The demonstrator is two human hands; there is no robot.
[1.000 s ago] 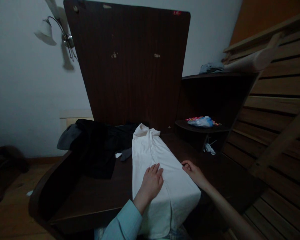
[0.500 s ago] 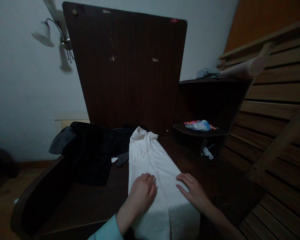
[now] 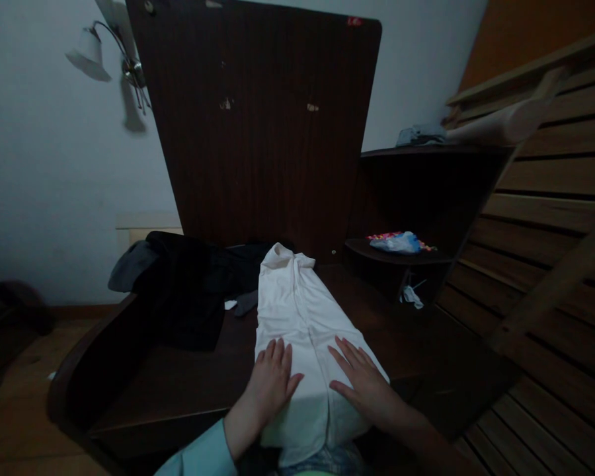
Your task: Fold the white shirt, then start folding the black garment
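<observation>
A long white shirt (image 3: pixel 297 304), folded narrow, lies lengthwise on the dark wooden desk (image 3: pixel 178 390). Its collar end points away from me, and its near end hangs over the front edge toward my lap. My left hand (image 3: pixel 270 380) rests flat on the shirt's left side with the fingers stretched out. On the right half, my right hand (image 3: pixel 359 380) lies with spread fingers, palm down on the cloth. A front seam or placket runs between the two hands.
Black clothing (image 3: pixel 188 291) is heaped on the desk's left, with a grey piece (image 3: pixel 246 303) beside the shirt. A corner shelf (image 3: pixel 401 258) holds a plastic bag (image 3: pixel 399 242). Wooden slats (image 3: pixel 535 225) stand at right; a wall lamp (image 3: pixel 90 56) hangs upper left.
My left hand has shifted slightly left and flattened with its fingers extended. My right hand has moved inward from the shirt's right edge onto the cloth. The view has tilted down a little.
</observation>
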